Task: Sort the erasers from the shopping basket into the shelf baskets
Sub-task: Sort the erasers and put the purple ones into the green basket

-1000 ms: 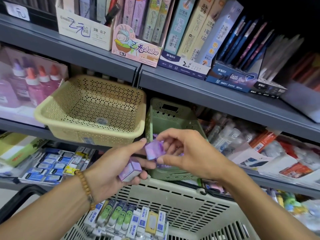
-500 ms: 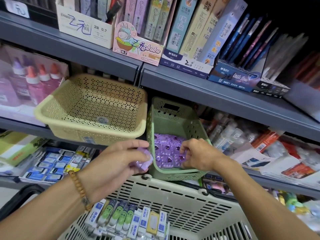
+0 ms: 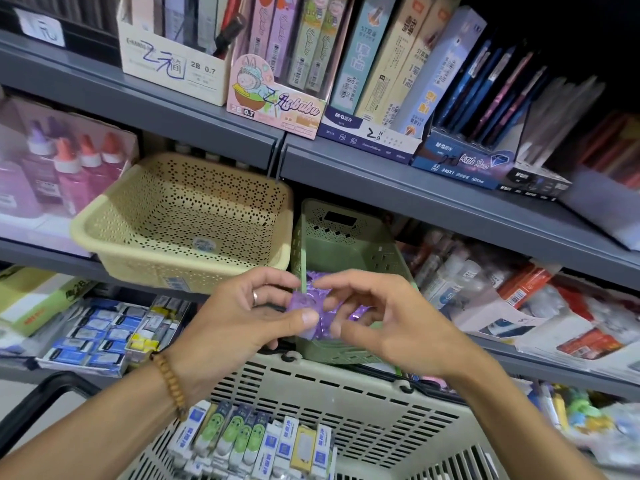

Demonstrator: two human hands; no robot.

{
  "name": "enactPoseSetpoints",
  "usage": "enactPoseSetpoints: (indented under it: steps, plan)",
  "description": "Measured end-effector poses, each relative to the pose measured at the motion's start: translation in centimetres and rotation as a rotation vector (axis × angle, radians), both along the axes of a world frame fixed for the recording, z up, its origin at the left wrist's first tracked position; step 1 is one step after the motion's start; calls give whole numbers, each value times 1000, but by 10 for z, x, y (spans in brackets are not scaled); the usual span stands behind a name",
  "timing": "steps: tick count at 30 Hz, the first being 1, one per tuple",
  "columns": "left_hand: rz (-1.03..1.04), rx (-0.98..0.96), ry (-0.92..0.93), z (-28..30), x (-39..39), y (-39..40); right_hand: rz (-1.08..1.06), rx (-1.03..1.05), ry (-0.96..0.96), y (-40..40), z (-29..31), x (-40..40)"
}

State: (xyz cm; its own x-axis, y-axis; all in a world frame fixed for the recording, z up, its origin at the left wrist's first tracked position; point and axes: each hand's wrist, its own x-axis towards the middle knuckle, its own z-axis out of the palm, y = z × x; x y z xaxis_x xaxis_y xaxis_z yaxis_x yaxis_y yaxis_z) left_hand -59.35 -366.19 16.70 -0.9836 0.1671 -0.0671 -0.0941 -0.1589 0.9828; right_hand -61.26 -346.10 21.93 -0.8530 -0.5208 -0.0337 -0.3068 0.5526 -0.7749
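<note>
Green basket (image 3: 349,244) contents behind hands

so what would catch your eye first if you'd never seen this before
Both hands, left hand and right hand, meet at centre on a purple eraser, before the green shelf basket. Left of it the beige shelf basket looks empty; below, the shopping basket holds boxed erasers.

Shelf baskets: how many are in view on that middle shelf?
2: the empty beige basket on the left, and the green basket beside it, right, with purple erasers inside, partly hidden by hands.
</note>
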Motion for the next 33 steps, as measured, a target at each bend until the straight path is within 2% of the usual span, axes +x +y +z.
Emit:
enactPoseSetpoints:
  steps: [8,11,13,15,19,25,33]
  plan:
    - [-155,-51,-10,-3,0,7,107,228,83,-3,5,12]
    - [-98,-90,15,-5,2,17,31,252,139,9,4,7]
    - [48,-248,62,-10,1,21,-145,291,194,30,3,-6]
    - [130,-446,118,-17,3,24,-287,467,235,54,-1,-20]
    - [121,-642,237,-27,7,35,-288,746,206,73,-16,-37]
    - [167,-655,294,-33,2,38,-176,1021,93,54,-25,-65]
    - [187,-691,335,-38,-1,35,-165,1019,32,43,-38,-73]
